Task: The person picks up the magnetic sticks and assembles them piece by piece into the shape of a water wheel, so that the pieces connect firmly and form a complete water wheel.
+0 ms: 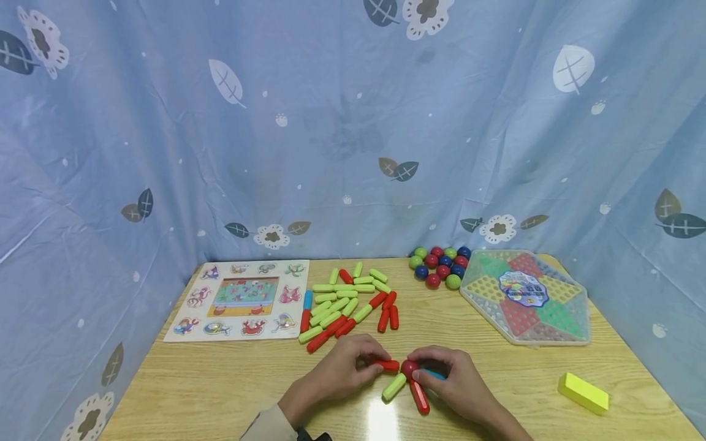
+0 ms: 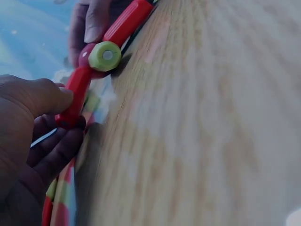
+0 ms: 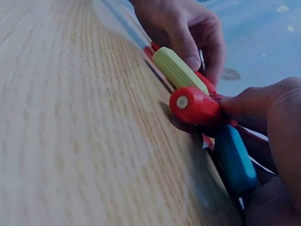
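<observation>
Two hands meet at the near edge of a light wooden table (image 1: pixel 220 386), joined on a small construction of plastic rods radiating from a dark red ball (image 1: pixel 409 368). The left hand (image 1: pixel 342 370) pinches a short red plastic rod (image 1: pixel 388 365) between thumb and curled fingers, its far end touching the ball; the left wrist view shows the thumb lying over this rod and the fingers curled beneath it. The right hand (image 1: pixel 449 383) rests its fingertips on the ball, with a blue plastic rod (image 1: pixel 432 373) lying under its fingers, as the right wrist view shows; whether it actually grips the ball or the blue rod cannot be told. From the ball, a light green plastic rod (image 1: pixel 394 387) points toward the person between the hands, and a longer red plastic rod (image 1: pixel 419 396) runs just beside the right hand's thumb. Beyond the left hand lies a loose heap of green and red plastic rods (image 1: pixel 344 303), and further to that hand's outer side a flat animal picture puzzle board (image 1: pixel 242 300). Beyond the right hand sits a cluster of red, green and blue balls (image 1: pixel 441 266), touching a hexagonal plastic checkers board (image 1: pixel 524 297). Well to the right hand's outer side lies a yellow rectangular block (image 1: pixel 583 392).
</observation>
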Demonstrator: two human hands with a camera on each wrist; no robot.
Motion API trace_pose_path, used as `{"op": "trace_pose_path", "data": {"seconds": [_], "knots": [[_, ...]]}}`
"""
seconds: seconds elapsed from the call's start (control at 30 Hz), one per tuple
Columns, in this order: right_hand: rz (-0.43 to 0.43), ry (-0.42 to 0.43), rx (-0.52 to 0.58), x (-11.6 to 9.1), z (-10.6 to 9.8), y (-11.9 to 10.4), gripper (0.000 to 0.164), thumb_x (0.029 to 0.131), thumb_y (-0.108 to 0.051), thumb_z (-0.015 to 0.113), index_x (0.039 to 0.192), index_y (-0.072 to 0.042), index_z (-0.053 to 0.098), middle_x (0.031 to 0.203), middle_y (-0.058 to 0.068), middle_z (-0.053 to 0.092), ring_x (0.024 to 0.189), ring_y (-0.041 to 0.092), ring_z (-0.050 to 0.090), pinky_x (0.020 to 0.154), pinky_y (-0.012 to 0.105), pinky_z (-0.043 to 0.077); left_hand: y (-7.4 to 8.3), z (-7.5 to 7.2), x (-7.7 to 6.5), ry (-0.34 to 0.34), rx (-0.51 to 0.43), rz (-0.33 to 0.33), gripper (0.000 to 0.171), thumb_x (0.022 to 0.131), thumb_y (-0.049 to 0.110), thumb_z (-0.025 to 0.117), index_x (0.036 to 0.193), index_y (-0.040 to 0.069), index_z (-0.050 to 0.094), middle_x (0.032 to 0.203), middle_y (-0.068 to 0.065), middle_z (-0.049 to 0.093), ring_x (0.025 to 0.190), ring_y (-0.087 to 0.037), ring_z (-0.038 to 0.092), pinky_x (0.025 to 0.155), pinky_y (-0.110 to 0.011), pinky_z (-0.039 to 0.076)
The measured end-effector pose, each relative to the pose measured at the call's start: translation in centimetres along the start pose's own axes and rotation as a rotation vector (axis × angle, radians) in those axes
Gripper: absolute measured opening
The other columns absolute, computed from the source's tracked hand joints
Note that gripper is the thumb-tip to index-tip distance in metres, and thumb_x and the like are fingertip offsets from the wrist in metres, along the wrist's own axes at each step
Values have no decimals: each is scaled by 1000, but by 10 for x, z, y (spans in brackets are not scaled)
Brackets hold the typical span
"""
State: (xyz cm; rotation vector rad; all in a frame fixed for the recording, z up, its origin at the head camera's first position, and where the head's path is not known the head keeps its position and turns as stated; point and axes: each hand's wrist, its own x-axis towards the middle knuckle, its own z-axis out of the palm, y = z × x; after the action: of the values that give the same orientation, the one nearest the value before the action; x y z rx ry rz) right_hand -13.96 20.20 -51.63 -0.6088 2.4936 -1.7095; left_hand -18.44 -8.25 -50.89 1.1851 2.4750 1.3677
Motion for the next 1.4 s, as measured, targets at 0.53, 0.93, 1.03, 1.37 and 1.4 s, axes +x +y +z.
{"op": "trace_pose_path", "data": {"seconds": [0.53,0.93,1.03,1.37,1.4], "knots": [[-21,-97,-73,6,-8,-6,23,103,-22,79,125,-19,81,123,0,81,114,8,73,98,22,57,7,13,5,-53,115,-1,24,99,11,80,123,13,82,110,7,81,98,5,64,85,-14,53],[-62,343,-219,9,-1,2,37,90,-16,92,126,-15,80,124,-4,80,116,11,74,100,16,54,11,20,3,46,113,-52,25,95,10,81,120,11,81,101,5,78,86,3,62,75,-13,53],[-109,434,-259,6,-1,3,33,87,-7,92,118,-11,81,116,-2,81,106,14,76,94,16,56,13,22,3,64,109,-96,28,95,10,80,123,8,80,99,4,76,83,3,61,73,-14,53],[-232,228,-355,-4,9,6,33,88,-14,94,118,-21,81,112,-15,78,101,5,75,89,25,63,18,22,4,52,117,-116,32,95,10,79,128,7,78,98,5,74,83,6,60,75,-13,54],[-227,226,-369,-4,10,6,35,87,-14,94,118,-22,81,112,-16,77,101,4,74,88,25,62,18,22,3,43,115,-115,33,96,11,79,128,7,78,98,6,74,84,6,61,75,-13,54]]}}
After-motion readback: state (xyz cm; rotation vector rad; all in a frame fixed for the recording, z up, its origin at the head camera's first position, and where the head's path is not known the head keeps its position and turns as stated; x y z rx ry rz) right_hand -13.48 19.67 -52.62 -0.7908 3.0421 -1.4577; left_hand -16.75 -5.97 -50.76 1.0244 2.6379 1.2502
